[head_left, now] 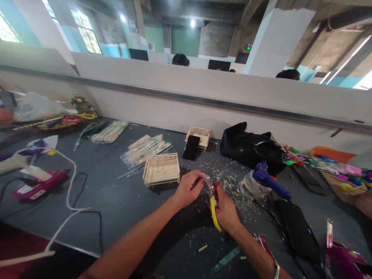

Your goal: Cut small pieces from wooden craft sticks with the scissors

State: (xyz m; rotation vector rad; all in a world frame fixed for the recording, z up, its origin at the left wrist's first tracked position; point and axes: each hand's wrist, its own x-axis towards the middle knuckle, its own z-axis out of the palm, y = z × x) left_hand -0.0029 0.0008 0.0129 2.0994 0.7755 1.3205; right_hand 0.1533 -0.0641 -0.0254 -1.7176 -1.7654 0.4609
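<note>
Yellow-handled scissors (214, 213): betw. the 2 hands, over the tabletop (116, 205), blades right by L fingertips; nip to skin looks the likeliest mishap, cause wd be a slip or fingers set too nr the edges.
Wood chips (228, 183): scattered nr both hands; a fresh offcut cd fly & get lost among them.
Blue glue gun (269, 180): lies across clear jar (249, 190), handle jutting out; cord tug or R elbow knock cd tip it off. Hot or not: can't tell.
Slatted mini wooden bench (162, 171): just beyond L wrist; thin rails, prob. fragile, a careless L arm sweep cd crack one.
Black phone (192, 147): overlaps 2nd mini bench (203, 135) in view, contact unclear; if leaning, a bump cd slide it & strain the rails.
L hand (188, 188): fingers curled in, thumb & forefinger drawn close at blade tips; can't tell if a small pc is pinched there, too blurred.
R hand (226, 209): wrapped firmly round scissor handles, fingers bent thru/around loops; blade gap too small to judge.
</note>
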